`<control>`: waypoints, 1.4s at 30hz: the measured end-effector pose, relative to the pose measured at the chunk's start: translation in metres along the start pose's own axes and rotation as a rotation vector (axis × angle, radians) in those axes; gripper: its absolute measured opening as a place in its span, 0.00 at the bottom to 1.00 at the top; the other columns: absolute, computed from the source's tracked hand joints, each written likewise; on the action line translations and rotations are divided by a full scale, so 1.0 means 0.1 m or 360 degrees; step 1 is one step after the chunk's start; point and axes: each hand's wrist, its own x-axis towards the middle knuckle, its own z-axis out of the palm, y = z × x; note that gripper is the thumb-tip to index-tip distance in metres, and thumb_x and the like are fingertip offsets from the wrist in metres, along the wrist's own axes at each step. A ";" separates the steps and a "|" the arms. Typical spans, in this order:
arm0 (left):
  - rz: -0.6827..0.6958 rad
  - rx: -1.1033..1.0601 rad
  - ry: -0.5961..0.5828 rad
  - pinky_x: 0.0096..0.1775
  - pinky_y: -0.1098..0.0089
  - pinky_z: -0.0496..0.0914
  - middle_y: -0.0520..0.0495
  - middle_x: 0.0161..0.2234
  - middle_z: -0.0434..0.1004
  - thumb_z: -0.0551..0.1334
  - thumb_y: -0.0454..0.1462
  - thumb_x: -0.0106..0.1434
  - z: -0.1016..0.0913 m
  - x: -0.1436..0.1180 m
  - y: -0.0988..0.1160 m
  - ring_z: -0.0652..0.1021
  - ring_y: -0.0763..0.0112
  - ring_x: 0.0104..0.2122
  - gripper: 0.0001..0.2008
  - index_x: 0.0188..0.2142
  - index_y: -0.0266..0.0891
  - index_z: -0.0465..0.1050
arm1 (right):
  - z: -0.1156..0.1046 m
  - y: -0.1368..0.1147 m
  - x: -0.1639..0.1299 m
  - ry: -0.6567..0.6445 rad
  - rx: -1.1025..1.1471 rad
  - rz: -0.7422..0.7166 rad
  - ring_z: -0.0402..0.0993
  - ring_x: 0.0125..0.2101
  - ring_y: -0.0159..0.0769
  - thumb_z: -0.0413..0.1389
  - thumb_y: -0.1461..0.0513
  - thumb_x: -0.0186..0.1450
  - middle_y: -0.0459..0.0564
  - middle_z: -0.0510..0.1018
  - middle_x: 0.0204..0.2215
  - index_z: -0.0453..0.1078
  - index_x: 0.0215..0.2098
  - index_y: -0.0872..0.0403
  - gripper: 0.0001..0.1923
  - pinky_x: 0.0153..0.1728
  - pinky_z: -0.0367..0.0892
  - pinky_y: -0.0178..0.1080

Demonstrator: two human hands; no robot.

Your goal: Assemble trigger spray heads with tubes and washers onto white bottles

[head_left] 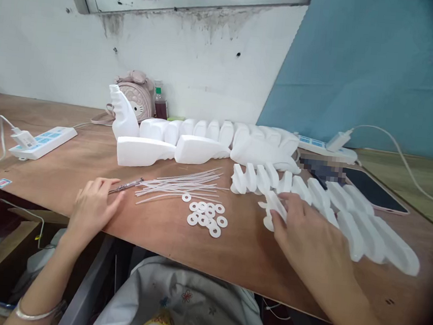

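Blue-edged sticker (2, 182) is illegible; right hand (305, 231) pinches white piece (274, 203), left hand (92, 208) curls at metal tool (127, 185), hold unclear.

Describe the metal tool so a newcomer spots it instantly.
On the brown table, find the bundle of thin white strips. Between its left end and the left hand is the metal tool. It's slim and silvery, unlike the white strips beside it.
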 end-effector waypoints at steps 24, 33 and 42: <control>0.1316 -0.0809 -0.0834 0.32 0.74 0.62 0.50 0.34 0.72 0.61 0.32 0.54 -0.01 0.77 1.24 0.72 0.72 0.32 0.05 0.33 0.38 0.72 | 0.55 -0.57 0.41 -0.0989 0.3357 0.0513 0.67 0.28 0.27 0.61 0.59 0.54 0.42 0.73 0.29 0.66 0.39 0.50 0.14 0.30 0.64 0.32; 0.1432 -0.0545 -0.0688 0.34 0.70 0.62 0.48 0.32 0.71 0.60 0.28 0.51 -0.08 0.81 1.16 0.69 0.68 0.32 0.10 0.32 0.42 0.75 | 0.66 -0.60 0.43 -0.0981 0.3422 0.0630 0.67 0.27 0.28 0.62 0.60 0.52 0.41 0.72 0.28 0.65 0.38 0.50 0.16 0.31 0.65 0.33; 0.1122 -0.1354 -0.0610 0.30 0.73 0.63 0.52 0.25 0.73 0.62 0.40 0.56 -0.28 0.80 1.23 0.70 0.75 0.26 0.07 0.28 0.37 0.71 | 0.68 -0.60 0.43 -0.0957 0.3547 0.0789 0.69 0.29 0.28 0.61 0.64 0.52 0.41 0.72 0.28 0.65 0.37 0.51 0.15 0.32 0.66 0.34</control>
